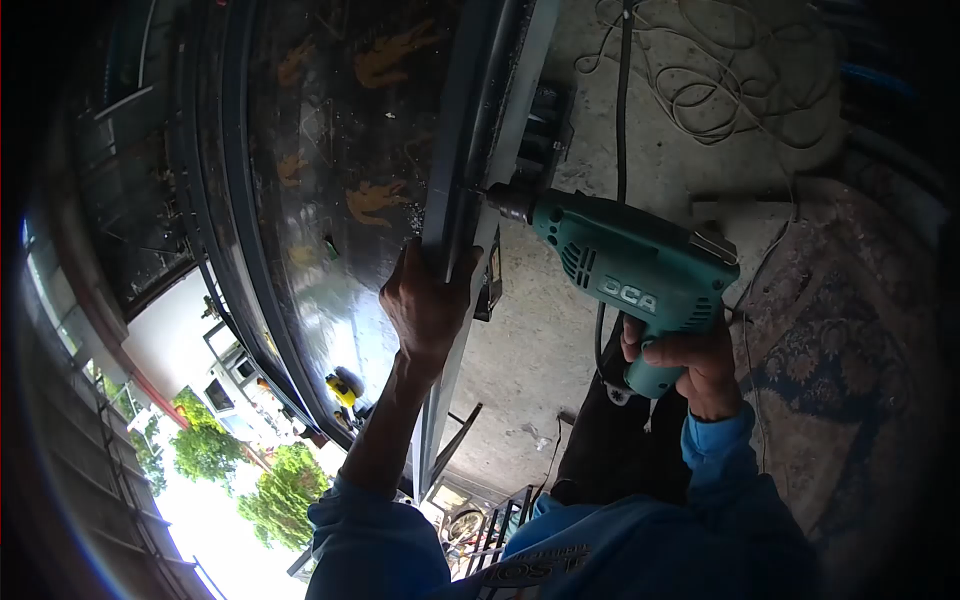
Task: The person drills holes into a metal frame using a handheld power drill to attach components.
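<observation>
A green electric drill (pixel 635 262) with "DCA" on its side is gripped by my right hand (pixel 690 360), fingers wrapped round the handle. Its chuck (pixel 512 203) points left, the tip right at the side of a dark metal bar (pixel 462 150). My left hand (pixel 432 303) is closed round the same bar, just below the drill tip. Left of the bar lies a dark, shiny metal sheet (pixel 330 190) with rusty orange handprint-like marks. Most of the left fingers are hidden behind the hand and bar.
A yellow tape measure (pixel 342 390) rests on the sheet's lower part. Thin cable (pixel 705 105) lies coiled on the concrete floor (pixel 530 350). A black cord (pixel 623 100) runs down behind the drill. A patterned rug (pixel 830 310) covers the right side. Trees (pixel 285 495) show outside, lower left.
</observation>
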`<state>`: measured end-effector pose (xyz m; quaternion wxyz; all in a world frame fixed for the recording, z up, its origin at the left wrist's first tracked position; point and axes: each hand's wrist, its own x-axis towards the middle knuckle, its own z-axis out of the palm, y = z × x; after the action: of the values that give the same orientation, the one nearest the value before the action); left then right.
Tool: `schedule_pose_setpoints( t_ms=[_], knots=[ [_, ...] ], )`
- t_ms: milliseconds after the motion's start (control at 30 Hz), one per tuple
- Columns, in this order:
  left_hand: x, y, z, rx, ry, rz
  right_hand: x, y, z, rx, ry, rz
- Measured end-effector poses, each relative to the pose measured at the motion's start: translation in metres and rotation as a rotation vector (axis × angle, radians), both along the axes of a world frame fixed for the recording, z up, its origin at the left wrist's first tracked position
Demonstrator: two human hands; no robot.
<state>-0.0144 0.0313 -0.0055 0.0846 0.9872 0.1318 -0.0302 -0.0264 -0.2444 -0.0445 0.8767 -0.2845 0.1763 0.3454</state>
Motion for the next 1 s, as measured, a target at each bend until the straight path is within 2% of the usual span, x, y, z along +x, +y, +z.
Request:
schedule_pose_setpoints(
  t_ms=[100,133,233,300,367,433,500,533,733,1000],
  knots=[
    [0.003,0.002,0.001,-0.047,0.000,0.026,-0.014,-0.002,-0.001,0.022,0.073,-0.052],
    [0.002,0.002,0.003,-0.098,-0.009,0.053,-0.037,0.000,-0.021,0.109,0.058,-0.069],
    [0.005,0.000,0.010,-0.020,0.066,0.115,-0.056,0.005,-0.033,0.176,-0.028,-0.205],
    [0.005,0.002,0.008,0.017,0.025,0.040,-0.061,0.001,-0.041,0.215,0.034,-0.227],
    [0.006,0.004,0.011,-0.059,0.045,0.201,-0.075,-0.001,-0.066,0.246,-0.049,-0.131],
    [0.007,0.003,0.010,0.002,0.045,0.156,-0.061,-0.015,-0.060,0.243,-0.012,-0.153],
    [0.005,0.008,0.010,-0.031,0.033,0.195,-0.056,-0.024,-0.067,0.031,-0.062,0.104],
    [0.005,0.007,0.011,-0.043,0.040,0.201,-0.055,-0.024,-0.072,0.053,-0.046,0.098],
    [0.007,0.005,0.009,-0.095,-0.018,0.135,-0.037,-0.001,-0.088,-0.043,-0.617,-0.169],
    [0.003,0.012,0.012,-0.133,-0.048,0.120,-0.034,0.028,-0.086,0.130,-0.497,-0.262]
  ],
)
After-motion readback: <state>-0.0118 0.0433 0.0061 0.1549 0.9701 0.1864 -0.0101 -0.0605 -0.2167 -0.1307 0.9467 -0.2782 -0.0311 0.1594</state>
